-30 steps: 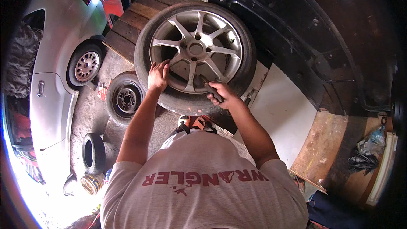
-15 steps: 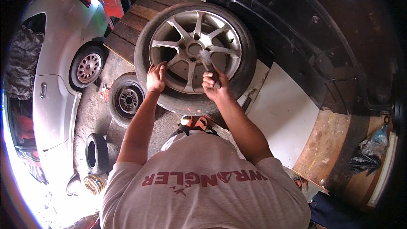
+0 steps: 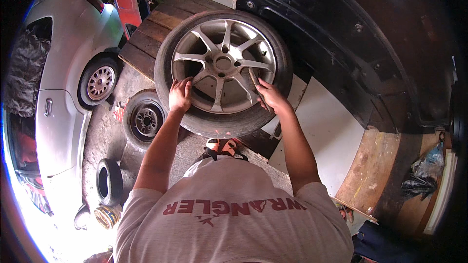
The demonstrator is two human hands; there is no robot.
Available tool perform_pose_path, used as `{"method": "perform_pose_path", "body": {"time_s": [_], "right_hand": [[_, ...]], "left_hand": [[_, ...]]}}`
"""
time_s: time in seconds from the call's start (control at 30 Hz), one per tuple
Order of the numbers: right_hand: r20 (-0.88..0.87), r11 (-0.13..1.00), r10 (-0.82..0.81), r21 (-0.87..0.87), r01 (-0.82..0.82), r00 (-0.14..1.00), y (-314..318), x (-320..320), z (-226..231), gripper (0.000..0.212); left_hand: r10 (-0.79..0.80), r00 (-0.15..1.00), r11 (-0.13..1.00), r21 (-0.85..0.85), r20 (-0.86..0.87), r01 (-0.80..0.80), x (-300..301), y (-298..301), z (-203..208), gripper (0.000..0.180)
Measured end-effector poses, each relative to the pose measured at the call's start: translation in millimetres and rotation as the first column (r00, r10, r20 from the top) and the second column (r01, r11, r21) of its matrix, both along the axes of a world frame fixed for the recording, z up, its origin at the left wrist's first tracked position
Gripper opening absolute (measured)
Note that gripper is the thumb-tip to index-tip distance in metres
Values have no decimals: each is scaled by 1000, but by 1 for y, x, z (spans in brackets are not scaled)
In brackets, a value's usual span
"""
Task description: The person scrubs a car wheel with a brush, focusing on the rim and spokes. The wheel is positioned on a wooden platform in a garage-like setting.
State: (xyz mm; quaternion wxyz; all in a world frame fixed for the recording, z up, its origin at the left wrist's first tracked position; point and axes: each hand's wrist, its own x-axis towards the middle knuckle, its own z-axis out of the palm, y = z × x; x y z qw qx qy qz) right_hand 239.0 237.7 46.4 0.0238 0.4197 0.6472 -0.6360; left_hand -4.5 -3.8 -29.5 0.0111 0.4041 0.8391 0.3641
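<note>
A car wheel (image 3: 221,92) with pale grey spokes and a black tire (image 3: 209,119) lies face up in front of me. My left hand (image 3: 180,96) grips its near left edge, fingers bent over the rim's lip and closed on it. In my right hand (image 3: 273,98), closed round the handle, is a wire brush (image 3: 253,76). The brush's head is over a spoke on the right side of the rim, apparently against it. The fingers partly cover its handle.
The wheel rests by wooden planks (image 3: 146,36). Left are a steel wheel (image 3: 146,121), a loose tire (image 3: 109,180), a can (image 3: 106,216) and a silver car (image 3: 61,131). A white board (image 3: 321,126) and a large black panel (image 3: 312,24) stand to the right.
My right hand has moved right with the wire brush, from near the hub to the rim's right side, and the brush has turned. My left hand stays on the wheel's edge.
</note>
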Motion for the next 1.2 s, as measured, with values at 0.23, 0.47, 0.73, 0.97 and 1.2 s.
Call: {"method": "perform_pose_path", "body": {"time_s": [0.23,0.47,0.73,0.97,1.2], "right_hand": [[305,923,239,223,-313,922,-1,27,33,55],[244,904,270,269,-333,931,16,6,17,56],[312,859,326,297,-418,892,12,32,33,56],[284,597,103,749,-287,953,-3,11,33,56],[244,600,199,735,-315,949,-22,-27,6,53]], "left_hand": [[14,1000,1000,17,-6,-14,-2,-4,-5,43],[2,1000,1000,0,11,-2,-2,1,-1,42],[19,1000,1000,1,-3,-19,-1,-3,-3,39],[31,999,999,-18,19,-30,1,0,2,38],[37,999,999,-18,-12,-37,0,-2,0,35]]}}
